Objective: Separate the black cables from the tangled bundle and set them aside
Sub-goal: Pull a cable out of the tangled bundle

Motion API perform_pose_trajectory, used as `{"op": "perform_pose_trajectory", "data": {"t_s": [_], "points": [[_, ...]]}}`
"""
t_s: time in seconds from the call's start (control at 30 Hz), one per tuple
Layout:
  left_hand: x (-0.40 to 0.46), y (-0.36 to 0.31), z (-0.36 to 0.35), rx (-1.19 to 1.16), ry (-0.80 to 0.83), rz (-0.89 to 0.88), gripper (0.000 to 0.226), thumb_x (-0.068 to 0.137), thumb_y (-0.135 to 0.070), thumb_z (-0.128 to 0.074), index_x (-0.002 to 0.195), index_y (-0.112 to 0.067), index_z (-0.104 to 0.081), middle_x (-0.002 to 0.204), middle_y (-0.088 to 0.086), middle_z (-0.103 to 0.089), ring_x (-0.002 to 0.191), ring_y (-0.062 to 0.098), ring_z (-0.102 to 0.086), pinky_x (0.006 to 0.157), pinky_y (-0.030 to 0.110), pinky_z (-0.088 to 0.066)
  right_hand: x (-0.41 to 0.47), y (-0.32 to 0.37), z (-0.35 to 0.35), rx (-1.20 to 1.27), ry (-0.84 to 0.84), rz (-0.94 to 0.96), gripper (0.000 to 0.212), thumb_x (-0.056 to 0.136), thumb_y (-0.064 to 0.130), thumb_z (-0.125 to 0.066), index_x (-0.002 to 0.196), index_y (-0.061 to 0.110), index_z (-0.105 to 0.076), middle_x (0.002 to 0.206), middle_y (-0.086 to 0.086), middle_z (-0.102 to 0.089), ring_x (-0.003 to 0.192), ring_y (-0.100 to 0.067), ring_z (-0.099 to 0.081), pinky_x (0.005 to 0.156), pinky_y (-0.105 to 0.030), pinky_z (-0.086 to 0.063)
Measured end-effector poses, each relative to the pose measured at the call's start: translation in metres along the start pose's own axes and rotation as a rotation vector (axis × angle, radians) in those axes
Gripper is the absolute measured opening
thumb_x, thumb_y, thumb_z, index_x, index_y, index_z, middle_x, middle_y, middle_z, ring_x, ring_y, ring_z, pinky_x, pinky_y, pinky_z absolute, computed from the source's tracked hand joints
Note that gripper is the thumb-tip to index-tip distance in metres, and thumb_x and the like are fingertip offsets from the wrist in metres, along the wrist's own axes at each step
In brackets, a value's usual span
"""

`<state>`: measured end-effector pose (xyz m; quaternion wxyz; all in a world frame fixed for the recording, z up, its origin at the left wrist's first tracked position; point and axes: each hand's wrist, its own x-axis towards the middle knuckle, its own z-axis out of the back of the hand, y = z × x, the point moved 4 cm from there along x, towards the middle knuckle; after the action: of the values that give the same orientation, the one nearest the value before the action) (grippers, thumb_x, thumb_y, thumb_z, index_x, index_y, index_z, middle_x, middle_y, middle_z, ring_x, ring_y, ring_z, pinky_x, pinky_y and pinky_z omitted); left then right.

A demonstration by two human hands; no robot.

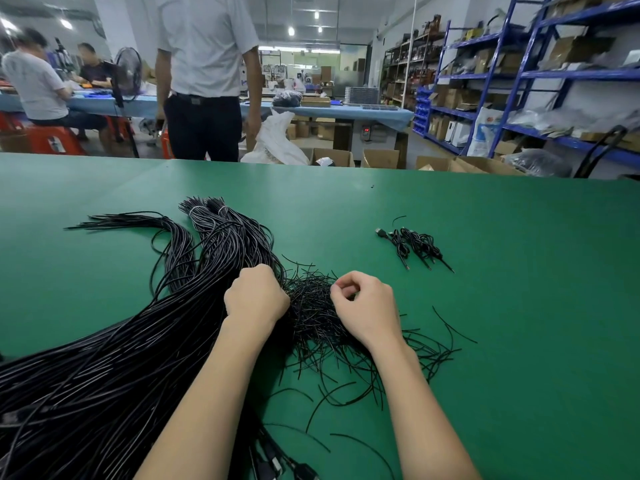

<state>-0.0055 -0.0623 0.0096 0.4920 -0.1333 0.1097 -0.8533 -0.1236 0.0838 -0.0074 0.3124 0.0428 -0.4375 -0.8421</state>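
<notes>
A big bundle of long black cables (114, 344) sweeps from the lower left of the green table up to tied ends at the back. A tangle of thin black wire ties (313, 313) lies between my hands. My left hand (254, 296) is curled into the cables where the bundle meets the tangle. My right hand (365, 306) rests on the tangle, thumb and forefinger pinching a thin strand. A few coiled black cables with plugs (414, 245) lie apart to the right.
The green table (519, 306) stretches bare to the right and back. A person in a white shirt (206, 74) stands at its far edge. Cardboard boxes (379, 158) and blue shelving (540, 74) stand beyond. USB plugs (277, 464) lie at the near edge.
</notes>
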Motion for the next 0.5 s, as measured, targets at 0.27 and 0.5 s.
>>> {"op": "perform_pose_trajectory", "data": {"t_s": [0.27,0.5], "points": [[-0.001,-0.006,0.01,-0.095,-0.021,0.005,0.02,0.09,-0.029,-0.053,0.096,-0.015,-0.067,0.094,0.006,-0.066,0.08,0.028,-0.056,0.074,0.032,-0.041,-0.001,0.002,0.002,0.039,-0.008,-0.001,0.012,0.091,0.037,-0.064,0.083,0.03,-0.068,0.075,0.015,-0.067,0.068,-0.005,-0.062,0.062,-0.024,-0.047],[-0.005,-0.028,0.019,-0.5,0.15,-0.172,0.017,0.089,-0.027,-0.061,0.074,-0.021,-0.067,0.071,-0.012,-0.063,0.071,0.008,-0.058,0.062,0.022,-0.041,0.001,0.013,0.011,0.251,-0.054,0.027,0.011,0.09,0.034,-0.069,0.083,0.027,-0.073,0.073,0.013,-0.072,0.068,0.0,-0.063,0.065,-0.012,-0.047]]}}
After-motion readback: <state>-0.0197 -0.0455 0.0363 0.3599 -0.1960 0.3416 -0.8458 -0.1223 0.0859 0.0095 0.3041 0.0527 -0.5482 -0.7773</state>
